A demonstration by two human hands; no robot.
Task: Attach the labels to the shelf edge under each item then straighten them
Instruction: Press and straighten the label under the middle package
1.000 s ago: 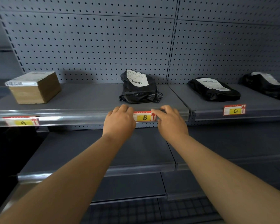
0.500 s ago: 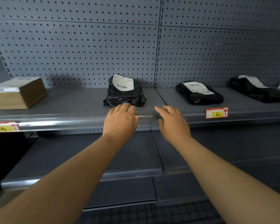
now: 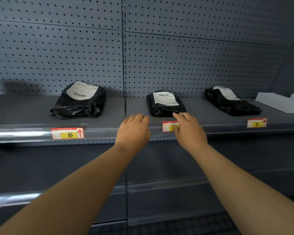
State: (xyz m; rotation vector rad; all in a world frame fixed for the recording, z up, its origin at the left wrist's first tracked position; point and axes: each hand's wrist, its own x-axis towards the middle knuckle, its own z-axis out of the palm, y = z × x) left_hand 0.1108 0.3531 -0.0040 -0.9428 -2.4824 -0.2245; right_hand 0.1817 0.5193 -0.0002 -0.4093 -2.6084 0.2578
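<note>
Three black parcels with white slips lie on the grey shelf: the left parcel (image 3: 79, 100), the middle parcel (image 3: 165, 103) and the right parcel (image 3: 231, 101). On the shelf edge (image 3: 24, 134) sit red-and-yellow labels: label B (image 3: 67, 133) under the left parcel, label D (image 3: 256, 122) under the right one. A third label (image 3: 168, 126) hangs under the middle parcel, half covered by my right hand (image 3: 188, 131), whose fingers rest on it. My left hand (image 3: 134, 131) hovers at the edge just left of that label, fingers curled and holding nothing.
A grey pegboard back wall (image 3: 176, 61) rises behind the shelf. White flat pieces (image 3: 282, 102) lie at the far right of the shelf. A lower shelf (image 3: 159, 185) juts out beneath my forearms.
The view and both hands have shifted right, from label B to the label under the middle parcel. Label B is now uncovered at the left, and label D has come into view.
</note>
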